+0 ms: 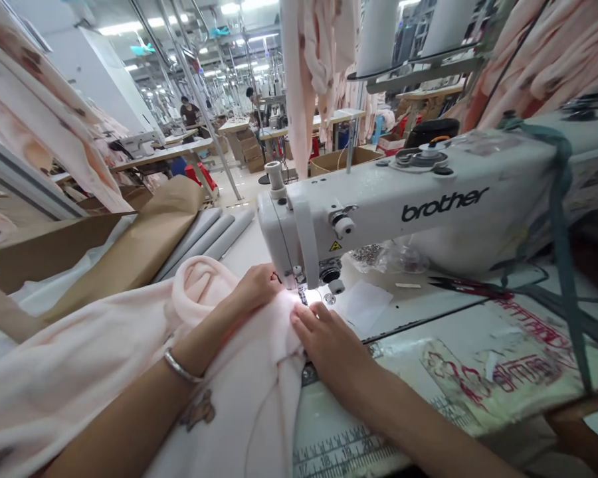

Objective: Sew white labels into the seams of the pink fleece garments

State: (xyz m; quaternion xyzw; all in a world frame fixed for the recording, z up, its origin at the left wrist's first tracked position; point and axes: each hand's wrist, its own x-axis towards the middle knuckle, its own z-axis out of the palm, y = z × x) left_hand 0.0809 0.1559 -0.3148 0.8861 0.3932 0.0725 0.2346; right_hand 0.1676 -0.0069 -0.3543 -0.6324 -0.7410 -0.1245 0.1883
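Pink cloth (249, 388) stretches from near left toward the machine (373, 196), reaching its foot (303, 296) between both hands: left hand (257, 289) just left, right hand (335, 342) just near. Both touch cloth; whether either grip pinches, I cannot tell.

The one view looks from the wearer's head, forward and down along both forearms (139, 398), near enough that the left hand (255, 287), right hand (329, 338) and sewing machine (369, 202) take its middle, while its upper part reaches far across the workshop floor (252, 184)
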